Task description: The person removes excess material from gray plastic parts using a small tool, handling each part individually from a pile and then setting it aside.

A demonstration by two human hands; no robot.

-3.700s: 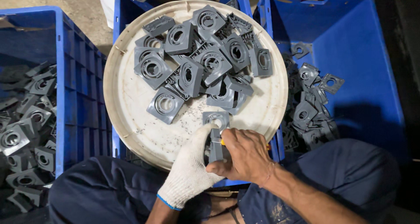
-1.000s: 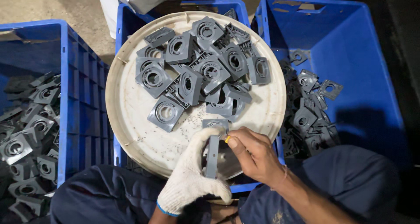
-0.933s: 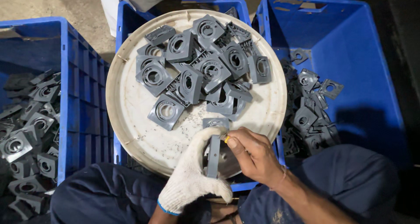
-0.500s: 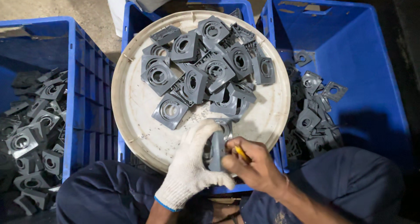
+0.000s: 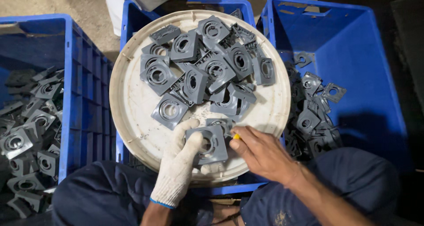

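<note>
Your gloved left hand (image 5: 179, 168) has its fingers wrapped around a grey square plastic part (image 5: 208, 143), held flat just below centre of the frame over the near rim of the round white lid (image 5: 132, 120). Your bare right hand (image 5: 260, 153) pinches a small yellow-tipped tool (image 5: 236, 137), fingers narrow, at the part's right edge. A slip of that tip could nick your bare fingers or gouge the part. The loose pile of grey parts (image 5: 207, 62) sits close above; a nudge could spill pieces into the blue crates (image 5: 353, 40).

White knit glove on left hand (image 5: 179, 168), right hand (image 5: 260, 153) bare, seemingly navy trousers
</note>
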